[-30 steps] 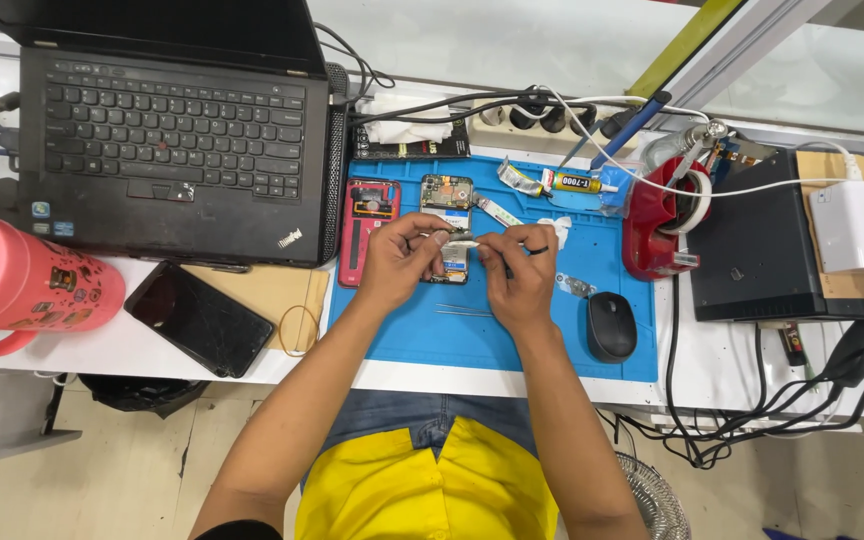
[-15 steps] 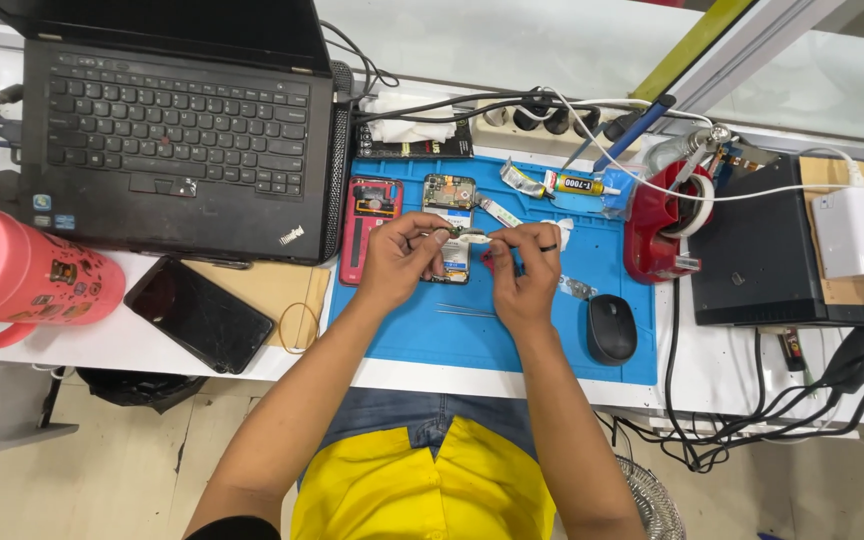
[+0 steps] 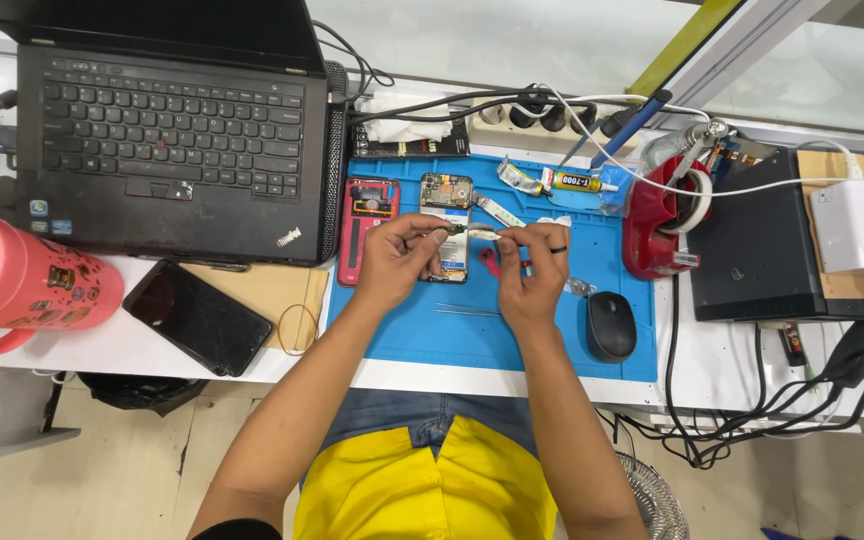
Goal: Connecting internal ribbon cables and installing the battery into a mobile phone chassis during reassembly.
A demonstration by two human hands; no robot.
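Nearest you: yellow shirt (image 3: 422, 480) and denim at the bench edge, forearms running up onto the blue work mat (image 3: 422, 335). On the mat just short of your hands, a pair of thin tweezers (image 3: 467, 309) lying flat, and to the right a black mouse (image 3: 611, 326). Your left hand (image 3: 392, 262) and right hand (image 3: 530, 270) are held close together over the middle of the mat, fingertips of both pinched on the ends of one small narrow part (image 3: 472, 231), greenish and white, too small to identify; it sits lifted between the two hands, above an opened phone (image 3: 448, 225) that lies with its circuit board at the far end. Right hand wears a dark ring. Both grips are closed on that part, neither hand is loose. Left of the phone, touching nothing of yours, a red phone frame (image 3: 367, 225) lies lengthwise. Off the mat to the left: a dark phone (image 3: 197, 316) screen-up on a tan board with a rubber band (image 3: 296, 328) beside it, and a pink bottle (image 3: 22, 285) on its side. Further out: a glue tube (image 3: 577, 183) at the mat's far edge, a red tape dispenser (image 3: 657, 225) to the right, a black box (image 3: 757, 250) beyond that. Farthest: open black laptop (image 3: 167, 150) at left, power strip (image 3: 542, 115) and tangled cables along the back.
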